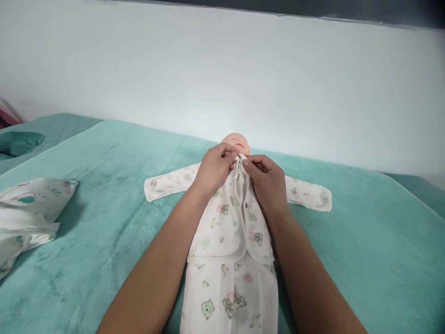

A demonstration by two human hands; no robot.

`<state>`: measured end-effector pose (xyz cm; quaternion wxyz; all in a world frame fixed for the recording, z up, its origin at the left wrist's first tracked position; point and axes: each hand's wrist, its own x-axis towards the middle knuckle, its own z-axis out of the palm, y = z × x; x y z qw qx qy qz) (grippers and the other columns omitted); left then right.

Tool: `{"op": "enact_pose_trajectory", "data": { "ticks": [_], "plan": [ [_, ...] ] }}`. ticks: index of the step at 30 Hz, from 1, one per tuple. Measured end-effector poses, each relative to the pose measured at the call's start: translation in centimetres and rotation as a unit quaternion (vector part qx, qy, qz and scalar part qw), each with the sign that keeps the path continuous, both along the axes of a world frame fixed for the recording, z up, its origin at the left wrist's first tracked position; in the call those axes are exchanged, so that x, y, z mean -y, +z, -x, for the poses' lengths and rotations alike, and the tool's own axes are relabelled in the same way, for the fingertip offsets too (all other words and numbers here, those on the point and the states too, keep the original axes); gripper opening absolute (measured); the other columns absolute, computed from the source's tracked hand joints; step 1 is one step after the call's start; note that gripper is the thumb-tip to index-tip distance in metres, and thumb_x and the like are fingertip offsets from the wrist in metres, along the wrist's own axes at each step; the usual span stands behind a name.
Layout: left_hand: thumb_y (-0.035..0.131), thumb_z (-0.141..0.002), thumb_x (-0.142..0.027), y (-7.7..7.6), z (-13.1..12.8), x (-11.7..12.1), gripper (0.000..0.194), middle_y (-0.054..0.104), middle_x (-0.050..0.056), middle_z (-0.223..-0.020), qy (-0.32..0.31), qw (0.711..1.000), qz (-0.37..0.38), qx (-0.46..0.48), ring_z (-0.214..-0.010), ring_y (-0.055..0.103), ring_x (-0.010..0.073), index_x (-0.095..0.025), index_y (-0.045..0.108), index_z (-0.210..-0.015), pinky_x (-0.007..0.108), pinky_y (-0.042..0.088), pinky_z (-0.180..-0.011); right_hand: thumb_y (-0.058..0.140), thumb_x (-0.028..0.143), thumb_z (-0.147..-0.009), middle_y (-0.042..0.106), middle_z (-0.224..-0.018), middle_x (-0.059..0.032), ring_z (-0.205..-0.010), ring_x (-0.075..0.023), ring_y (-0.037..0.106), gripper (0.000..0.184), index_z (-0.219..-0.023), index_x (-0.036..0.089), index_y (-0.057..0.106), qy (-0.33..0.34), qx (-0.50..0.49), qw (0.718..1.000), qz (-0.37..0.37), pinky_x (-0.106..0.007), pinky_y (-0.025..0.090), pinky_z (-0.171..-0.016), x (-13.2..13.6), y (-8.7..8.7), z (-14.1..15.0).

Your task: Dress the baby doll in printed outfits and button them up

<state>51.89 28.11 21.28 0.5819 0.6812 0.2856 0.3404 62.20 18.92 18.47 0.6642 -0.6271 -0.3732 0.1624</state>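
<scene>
A baby doll (237,141) lies on its back, its head toward the wall, dressed in a white printed baby jacket (222,222) with both sleeves spread outward. Below the jacket's hem are matching printed pants (222,297). At the doll's neck, my left hand (218,164) pinches one front edge of the jacket near the collar. My right hand (266,178) pinches the opposite edge, thumb on top, close beside the left fingers. Between the hands the two front edges lie close together, with a narrow gap running down the chest. My fingers hide the collar's fastening point.
The doll rests on a teal plush bed cover (365,250). A bundled white printed cloth (31,213) lies at the left. Behind the bed rises a white wall (222,69), with a dark strip (313,9) along its top. Farther back at left is a dark teal item (21,143).
</scene>
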Motion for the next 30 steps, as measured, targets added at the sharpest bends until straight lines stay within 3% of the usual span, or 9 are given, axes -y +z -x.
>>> {"op": "enact_pose_trajectory", "data": {
  "ticks": [6,11,16,20,23,30],
  "plan": [
    [0.060,-0.084,-0.019,0.2,-0.1,0.1,0.005,0.058,-0.001,-0.073,0.002,1.000,0.008,0.002,-0.063,0.052,0.0096,-0.018,0.064,-0.086,0.022,0.041,-0.060,0.068,0.034,-0.079,0.075,-0.091,-0.0024,-0.086,-0.0194,0.068,0.014,-0.085,0.022,0.073,-0.026,0.024,0.999,0.027,-0.034,0.052,-0.083,0.0,0.4,0.3],
    [0.056,-0.083,-0.013,-0.1,-0.1,-0.2,0.012,0.058,-0.001,-0.073,0.001,0.999,0.039,0.018,-0.062,0.052,0.0097,-0.019,0.063,-0.090,0.023,0.042,-0.060,0.071,0.036,-0.077,0.075,-0.092,-0.0028,-0.085,-0.0209,0.068,0.016,-0.085,0.022,0.075,-0.038,0.037,0.997,0.055,-0.036,0.052,-0.082,0.1,0.8,0.7],
    [0.055,-0.086,-0.019,-0.6,0.0,-0.7,0.013,0.058,-0.002,-0.072,-0.011,0.999,-0.030,-0.017,-0.067,0.055,0.0122,-0.021,0.065,-0.095,0.026,0.045,-0.066,0.067,0.030,-0.079,0.075,-0.102,-0.0015,-0.094,-0.0211,0.066,0.011,-0.083,0.024,0.075,-0.007,0.087,0.994,0.058,-0.037,0.050,-0.090,0.2,0.9,0.7],
    [0.059,-0.086,-0.029,-0.5,0.2,-0.6,0.020,0.067,0.003,-0.087,-0.016,0.997,-0.064,-0.046,-0.083,0.063,0.0166,-0.020,0.068,-0.102,0.029,0.048,-0.077,0.066,0.027,-0.080,0.073,-0.107,-0.0002,-0.102,-0.0206,0.065,0.009,-0.080,0.025,0.075,0.025,0.096,0.994,0.048,-0.038,0.047,-0.096,0.2,0.6,0.2],
    [0.064,-0.081,-0.027,-0.3,0.2,-0.5,0.026,0.070,0.005,-0.094,-0.003,0.998,-0.038,-0.043,-0.086,0.065,0.0178,-0.020,0.068,-0.105,0.030,0.049,-0.077,0.070,0.030,-0.078,0.072,-0.110,-0.0007,-0.106,-0.0216,0.064,0.008,-0.081,0.025,0.075,0.050,0.071,0.995,0.044,-0.039,0.046,-0.100,0.2,0.4,-0.3],
    [0.057,-0.073,-0.011,0.2,0.2,-0.3,0.028,0.064,0.001,-0.068,-0.008,0.999,0.049,-0.007,-0.061,0.058,0.0138,-0.018,0.067,-0.098,0.026,0.045,-0.059,0.072,0.035,-0.076,0.068,-0.115,-0.0017,-0.109,-0.0218,0.062,0.012,-0.084,0.025,0.073,0.079,0.030,0.995,0.053,-0.039,0.046,-0.098,0.2,0.4,-0.5]
  ]
}}
